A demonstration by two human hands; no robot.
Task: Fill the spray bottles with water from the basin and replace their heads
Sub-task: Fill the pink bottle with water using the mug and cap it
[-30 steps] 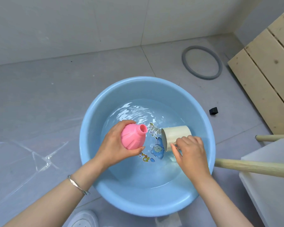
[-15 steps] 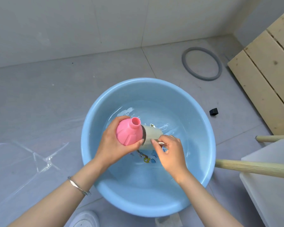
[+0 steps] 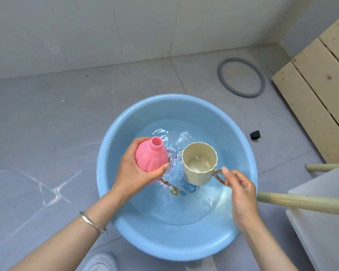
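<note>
Grey tiled floor point(image 3: 47, 124) bears blue basin point(image 3: 110, 153) (white wall point(image 3: 86, 36) behind); left grip point(image 3: 133, 173) clasps bottle point(image 3: 150, 155), right grip point(image 3: 241, 186) pinches cup point(image 3: 198, 177)

The cream faceted plastic cup point(image 3: 200, 163), tipped on its side against the pink plastic spray bottle point(image 3: 151, 157) half a second ago, is now upright, holding water, apart from the bottle, with the right hand point(image 3: 241, 188) swung outward, pinching its handle, and the bottle's neck turned upward.

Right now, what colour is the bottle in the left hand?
The round plastic bottle is pink; head view.
</note>
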